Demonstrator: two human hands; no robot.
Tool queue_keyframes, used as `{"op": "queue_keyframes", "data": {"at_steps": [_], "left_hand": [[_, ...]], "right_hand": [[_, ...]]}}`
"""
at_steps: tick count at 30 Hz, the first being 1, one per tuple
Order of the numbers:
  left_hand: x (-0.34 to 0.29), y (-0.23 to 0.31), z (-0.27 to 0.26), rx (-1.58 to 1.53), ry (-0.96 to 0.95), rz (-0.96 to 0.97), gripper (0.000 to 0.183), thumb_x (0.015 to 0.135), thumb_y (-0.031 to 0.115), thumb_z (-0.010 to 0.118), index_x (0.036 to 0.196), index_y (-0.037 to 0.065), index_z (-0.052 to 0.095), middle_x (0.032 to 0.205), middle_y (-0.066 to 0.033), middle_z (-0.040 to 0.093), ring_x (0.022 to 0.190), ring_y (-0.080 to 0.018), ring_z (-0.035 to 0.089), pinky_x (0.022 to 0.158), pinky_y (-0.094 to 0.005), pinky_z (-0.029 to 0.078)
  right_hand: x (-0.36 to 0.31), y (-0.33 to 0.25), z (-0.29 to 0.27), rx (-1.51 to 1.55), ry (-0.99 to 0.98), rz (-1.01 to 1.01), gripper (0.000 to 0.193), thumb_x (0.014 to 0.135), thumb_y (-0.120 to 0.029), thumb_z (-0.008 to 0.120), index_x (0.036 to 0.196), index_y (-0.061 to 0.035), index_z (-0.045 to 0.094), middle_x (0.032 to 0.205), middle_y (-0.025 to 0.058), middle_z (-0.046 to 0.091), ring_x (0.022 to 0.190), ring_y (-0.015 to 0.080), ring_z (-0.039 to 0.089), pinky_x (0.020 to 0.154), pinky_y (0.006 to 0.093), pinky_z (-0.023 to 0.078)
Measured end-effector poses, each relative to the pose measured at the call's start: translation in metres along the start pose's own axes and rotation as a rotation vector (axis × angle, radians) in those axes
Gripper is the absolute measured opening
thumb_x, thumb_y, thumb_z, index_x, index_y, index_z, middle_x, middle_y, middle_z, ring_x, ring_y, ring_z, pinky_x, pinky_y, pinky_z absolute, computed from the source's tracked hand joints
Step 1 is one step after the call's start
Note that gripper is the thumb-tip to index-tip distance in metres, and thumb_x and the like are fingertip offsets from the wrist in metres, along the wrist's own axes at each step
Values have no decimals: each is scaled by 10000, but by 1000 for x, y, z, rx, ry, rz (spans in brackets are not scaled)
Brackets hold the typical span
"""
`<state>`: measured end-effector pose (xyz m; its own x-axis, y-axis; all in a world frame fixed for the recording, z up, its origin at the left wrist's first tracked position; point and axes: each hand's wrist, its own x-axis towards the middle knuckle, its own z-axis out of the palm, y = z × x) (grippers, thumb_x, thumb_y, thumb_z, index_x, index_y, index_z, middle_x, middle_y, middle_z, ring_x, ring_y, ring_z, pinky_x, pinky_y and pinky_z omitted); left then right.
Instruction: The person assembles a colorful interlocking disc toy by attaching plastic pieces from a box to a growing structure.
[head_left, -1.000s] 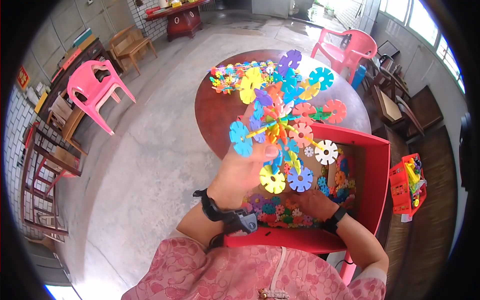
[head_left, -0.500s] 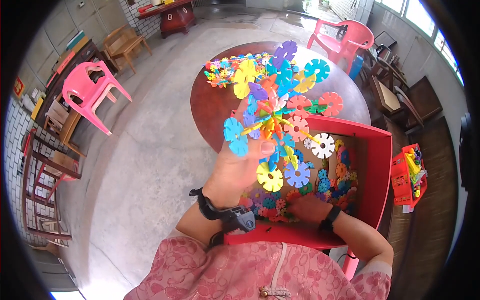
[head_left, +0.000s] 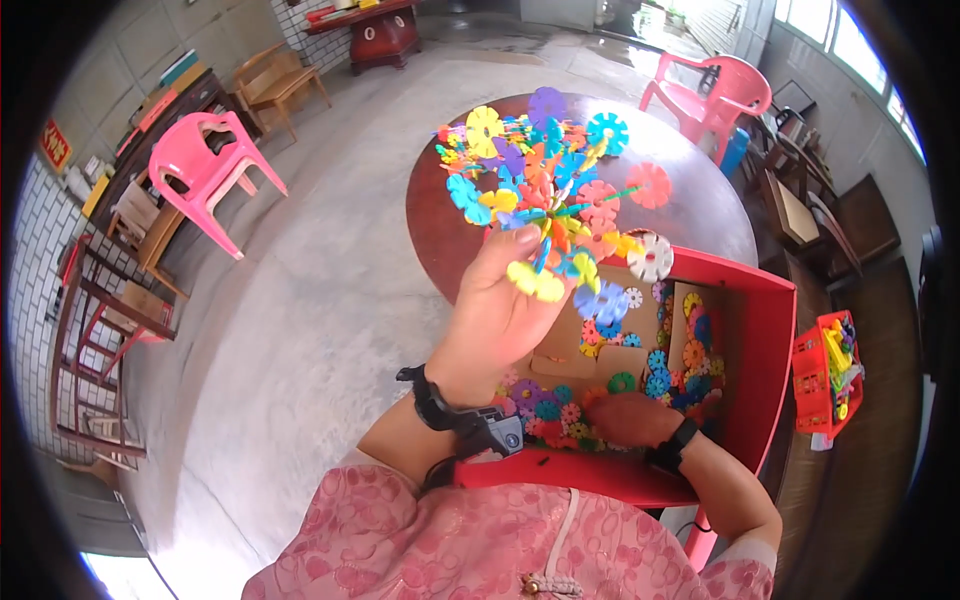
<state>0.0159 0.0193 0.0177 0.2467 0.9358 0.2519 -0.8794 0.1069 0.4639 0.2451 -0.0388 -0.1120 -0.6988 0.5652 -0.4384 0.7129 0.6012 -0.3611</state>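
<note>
My left hand [head_left: 508,305] is raised over the red box and closed around the lower part of a many-armed cluster of interlocked notched plastic discs [head_left: 557,215]. Its discs are blue, yellow, orange, purple, coral and green, with a white one [head_left: 651,257] at the right. Down inside the red box [head_left: 755,350], my right hand [head_left: 632,418] is among loose flower-shaped discs [head_left: 548,408]. The fingertips there are hidden and slightly blurred, so I cannot make out whether they hold a disc. Pieces of cardboard [head_left: 565,365] lie in the box too.
A round brown table [head_left: 432,225] stands beyond the box, with more joined discs [head_left: 460,150] on it behind the cluster. A red basket of toys [head_left: 815,385] sits at the right. Pink plastic chairs [head_left: 205,175] stand left and far right.
My left hand has tilted and turned the cluster, its lower discs rising away from me. My right hand has stayed among the loose discs, shifting slightly. The whole view has swung a little.
</note>
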Motion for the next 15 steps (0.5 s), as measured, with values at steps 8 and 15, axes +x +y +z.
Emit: {"op": "queue_keyframes", "data": {"at_steps": [8,15], "left_hand": [[7,-6,4,51,9,-16,522,913,213,585,1367,52,386,1362,-162,482,1253,-334,472,1040,-596,360],[15,-12,-5,153,-144,89,727,860,353,661,1424,45,322,1380,-170,456,1264,-335,451,1070,-531,352]], "right_hand": [[-11,3,-40,397,-9,50,287,835,-153,580,1101,-46,597,1096,182,609,1013,369,589,829,429,484],[-26,30,-57,306,415,2,353,798,-84,636,1148,-70,598,1044,169,643,981,366,606,843,413,487]]}}
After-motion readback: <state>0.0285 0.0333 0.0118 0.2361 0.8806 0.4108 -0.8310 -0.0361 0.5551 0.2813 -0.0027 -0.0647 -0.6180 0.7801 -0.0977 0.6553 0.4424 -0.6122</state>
